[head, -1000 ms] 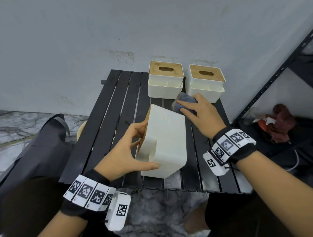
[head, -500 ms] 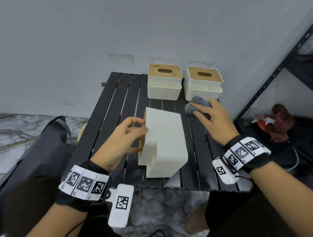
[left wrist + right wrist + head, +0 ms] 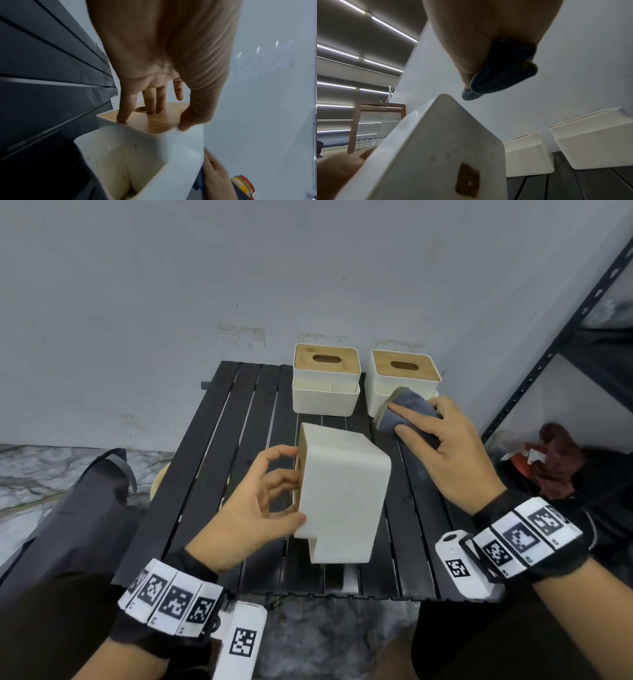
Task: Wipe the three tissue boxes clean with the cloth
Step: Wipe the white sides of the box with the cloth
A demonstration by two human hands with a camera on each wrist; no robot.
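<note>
A white tissue box (image 3: pixel 342 494) lies on its side in the middle of the black slatted table (image 3: pixel 239 422), wooden lid facing left. My left hand (image 3: pixel 291 484) grips it, thumb on the white upper face. In the left wrist view the fingers (image 3: pixel 154 106) press on the lid (image 3: pixel 154 121) at its slot. My right hand (image 3: pixel 421 422) holds a bunched grey-blue cloth (image 3: pixel 400 409) in the air to the box's far right, off it. The right wrist view shows the cloth (image 3: pixel 501 73) above the box (image 3: pixel 436 155), which bears a brown stain (image 3: pixel 467 180). Two more upright tissue boxes (image 3: pixel 325 385) (image 3: pixel 404 378) stand at the back.
A grey wall rises right behind the table. A black metal rack (image 3: pixel 548 354) stands at the right, with a dark red rag (image 3: pixel 555 460) low beside it. A dark bag (image 3: pixel 85 501) lies on the floor at the left.
My right hand has carried the cloth off the near box's far end, to the right and back towards the back right box. The left hand has shifted its hold and the box now lies level on its side.
</note>
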